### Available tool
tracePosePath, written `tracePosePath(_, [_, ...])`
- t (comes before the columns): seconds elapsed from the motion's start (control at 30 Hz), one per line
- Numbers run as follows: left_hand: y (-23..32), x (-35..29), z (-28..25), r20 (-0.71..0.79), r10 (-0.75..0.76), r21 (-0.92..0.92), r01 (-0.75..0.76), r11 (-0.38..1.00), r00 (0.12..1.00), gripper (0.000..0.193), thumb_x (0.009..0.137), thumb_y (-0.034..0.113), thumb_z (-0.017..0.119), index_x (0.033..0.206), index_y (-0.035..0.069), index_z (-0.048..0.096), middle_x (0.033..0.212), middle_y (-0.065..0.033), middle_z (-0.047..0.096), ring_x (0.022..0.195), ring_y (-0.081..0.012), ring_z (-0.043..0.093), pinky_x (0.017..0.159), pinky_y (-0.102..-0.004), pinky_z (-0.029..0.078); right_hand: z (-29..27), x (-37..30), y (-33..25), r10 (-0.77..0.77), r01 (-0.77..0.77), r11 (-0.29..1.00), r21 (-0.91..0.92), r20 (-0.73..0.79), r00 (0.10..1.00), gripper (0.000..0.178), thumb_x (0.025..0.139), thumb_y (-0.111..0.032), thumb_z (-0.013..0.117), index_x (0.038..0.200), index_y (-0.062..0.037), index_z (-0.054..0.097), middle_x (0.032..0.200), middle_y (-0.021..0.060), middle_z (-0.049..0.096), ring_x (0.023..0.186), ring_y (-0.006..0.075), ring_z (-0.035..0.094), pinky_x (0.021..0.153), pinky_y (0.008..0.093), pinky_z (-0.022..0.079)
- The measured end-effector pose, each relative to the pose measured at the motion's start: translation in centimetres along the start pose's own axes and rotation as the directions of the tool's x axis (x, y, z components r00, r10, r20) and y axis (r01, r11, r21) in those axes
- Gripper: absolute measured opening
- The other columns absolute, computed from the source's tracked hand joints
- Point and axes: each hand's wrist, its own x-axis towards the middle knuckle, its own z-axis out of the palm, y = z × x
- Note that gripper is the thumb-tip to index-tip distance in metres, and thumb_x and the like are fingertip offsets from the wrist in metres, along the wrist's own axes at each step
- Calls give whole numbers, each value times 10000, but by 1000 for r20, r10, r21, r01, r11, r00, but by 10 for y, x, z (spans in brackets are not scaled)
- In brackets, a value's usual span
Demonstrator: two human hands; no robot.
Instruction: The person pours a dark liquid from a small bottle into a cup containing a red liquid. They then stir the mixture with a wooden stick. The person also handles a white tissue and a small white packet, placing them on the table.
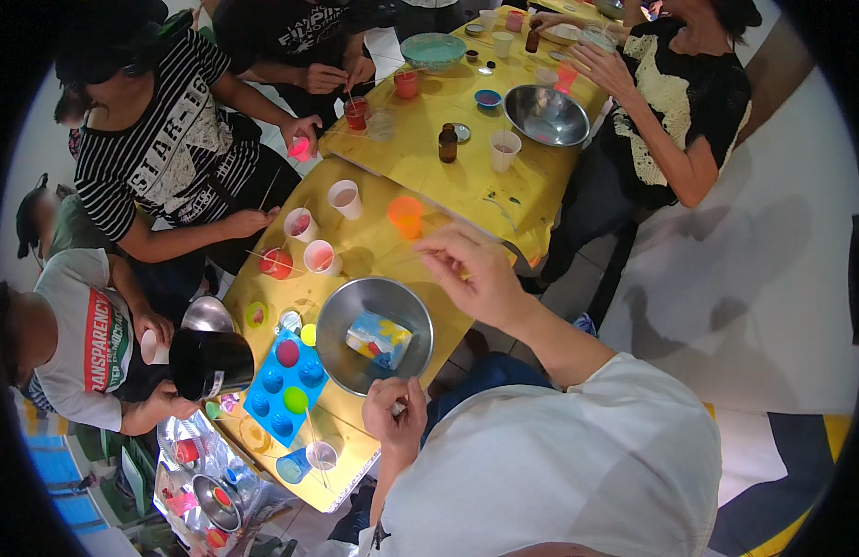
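Note:
My right hand (474, 277) is raised over the table beyond the steel bowl, its fingers bent together near an orange cup (405, 217). A faint thin line shows by its fingertips, too fine to make out. At the near rim of the steel bowl (329, 364), my left hand (395, 410) is closed, with something small and pale partly hidden in its fingers. A blue, white and yellow packet (378, 340) lies inside the bowl. Left of the bowl is a blue silicone mold (286, 379) with round cavities, one filled red and another green.
White cups (345, 199) with coloured contents and sticks stand beyond the bowl. At left, a person tilts a black pitcher (211, 364) near the mold. A clear blue cup (293, 466) stands at the near corner. Other people work around a second yellow table (401, 167) with another steel bowl (547, 115).

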Motion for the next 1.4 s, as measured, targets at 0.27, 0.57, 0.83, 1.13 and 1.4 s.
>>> tracePosePath(0.27, [18,4,17,6,-29,-30,29,999,1000,247,804,-78,734,859,45,527,731,-107,630,609,-214,571,558,-297,442,-69,7,38,56,-100,988,-122,-318,946,115,912,-14,643,1014,-33,693,897,69,644,731,131,643,599,247,470])
tracePosePath(0.57, [29,28,64,19,73,-31,-73,997,997,284,745,-71,768,872,69,555,729,-99,642,578,-220,596,517,-288,450,-116,27,39,-17,-24,995,-101,-392,920,122,893,12,655,1002,-29,693,869,56,631,672,109,598,573,234,442])
tracePosePath(0.83, [42,47,95,32,95,-1,-95,996,995,275,740,-74,765,860,58,556,714,-98,641,575,-209,592,528,-290,460,-146,49,48,-106,58,990,-131,-397,911,136,892,-2,661,1017,-51,681,893,82,643,666,177,628,528,272,466])
tracePosePath(1.13, [53,61,117,23,71,42,-72,997,997,264,740,-87,758,843,53,560,694,-101,630,569,-217,596,526,-291,465,-167,68,55,-143,87,982,-168,-359,922,146,879,10,663,1018,-36,664,897,98,633,672,205,629,556,292,470])
tracePosePath(1.4, [51,73,134,12,65,76,-66,995,998,278,723,-94,760,841,61,561,692,-91,623,567,-218,595,515,-294,455,-136,75,120,10,-32,995,-92,-229,973,220,877,-83,689,1084,-37,628,932,124,613,745,273,616,671,365,502])
